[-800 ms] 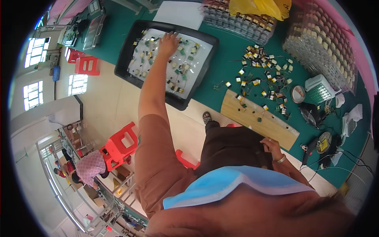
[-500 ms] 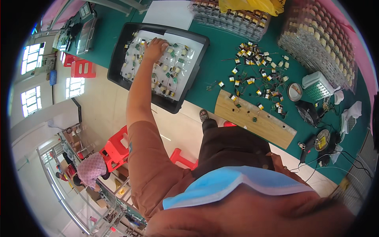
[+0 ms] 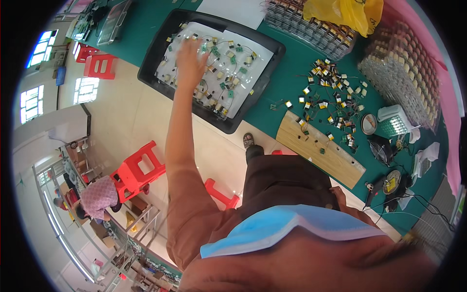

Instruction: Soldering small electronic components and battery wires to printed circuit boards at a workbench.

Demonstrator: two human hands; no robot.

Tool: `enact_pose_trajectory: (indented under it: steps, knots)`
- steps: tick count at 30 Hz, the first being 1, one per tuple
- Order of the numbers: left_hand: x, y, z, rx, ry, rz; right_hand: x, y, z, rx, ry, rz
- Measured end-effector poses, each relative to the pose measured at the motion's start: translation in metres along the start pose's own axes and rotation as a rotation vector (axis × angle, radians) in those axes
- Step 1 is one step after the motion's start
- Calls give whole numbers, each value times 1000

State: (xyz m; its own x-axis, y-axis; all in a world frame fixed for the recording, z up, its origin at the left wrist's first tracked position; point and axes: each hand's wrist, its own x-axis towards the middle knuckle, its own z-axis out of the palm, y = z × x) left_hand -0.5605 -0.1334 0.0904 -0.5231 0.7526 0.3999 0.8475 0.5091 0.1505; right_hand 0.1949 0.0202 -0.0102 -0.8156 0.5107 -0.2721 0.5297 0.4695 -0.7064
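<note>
My left hand (image 3: 191, 64) is stretched out over a black plastic tray (image 3: 228, 125), its fingers spread and somewhat blurred, with nothing seen in them. Inside the tray lies a white sheet (image 3: 258, 61) carrying small wired parts: green circuit boards (image 3: 242, 70), cream-coloured pieces and black-and-yellow blocks joined by thin wires. Whether my fingertips touch any of them I cannot tell. Down beside my dark trousers is my right hand (image 3: 339, 195), mostly hidden, so its fingers do not show clearly.
Right of the tray, a loose pile of wired blocks (image 3: 323, 104) covers the green table (image 3: 265, 109), beside a wooden board (image 3: 318, 151). Stacked clear trays (image 3: 399, 73), a yellow bag (image 3: 348, 14) and a small fan (image 3: 380, 146) stand beyond. Red stools (image 3: 138, 170) and another person (image 3: 99, 197) are at left.
The view has shifted, so the tray and table sit farther right. My left hand's fingers, bent over the parts before, are now more stretched and spread.
</note>
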Motion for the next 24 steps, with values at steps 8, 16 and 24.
enact_pose_trajectory:
  steps: [8,16,24]
  knots:
    - [-506,59,66,435,584,-1192,-110,99,-4,-131,-111,575]
    - [-570,109,171,169,411,-1293,-173,137,-2,-201,-86,677]
    - [-550,159,210,-60,313,-1329,-101,150,39,-201,-35,710]
